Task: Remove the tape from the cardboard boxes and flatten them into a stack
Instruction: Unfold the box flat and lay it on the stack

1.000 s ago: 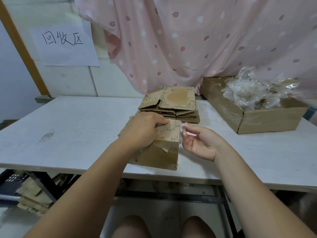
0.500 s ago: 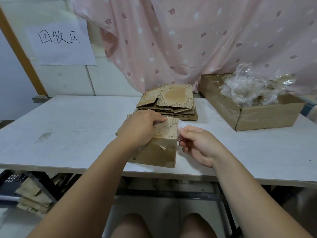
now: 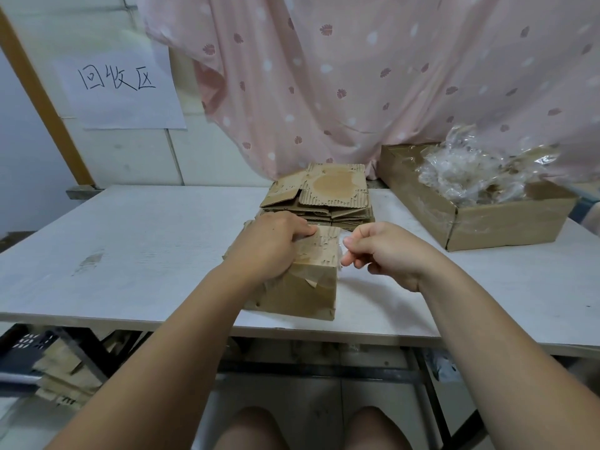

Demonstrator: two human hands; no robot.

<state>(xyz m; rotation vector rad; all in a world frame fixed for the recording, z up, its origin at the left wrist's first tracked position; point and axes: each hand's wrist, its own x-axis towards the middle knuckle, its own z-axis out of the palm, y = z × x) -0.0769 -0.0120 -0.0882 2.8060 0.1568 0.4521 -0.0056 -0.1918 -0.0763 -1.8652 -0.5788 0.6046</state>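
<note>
Box (image 3: 305, 287) sits at near edge of table (image 3: 146, 248). Left hand (image 3: 276, 245) curled over its top, pinning it so peeling won't drag it. Right hand (image 3: 386, 251) pinches clear tape (image 3: 341, 254) at the box's right edge

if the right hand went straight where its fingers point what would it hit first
Most likely the box, at its right edge: the right hand points left at it, pinching tape beside that edge. Depth is unclear.
</note>
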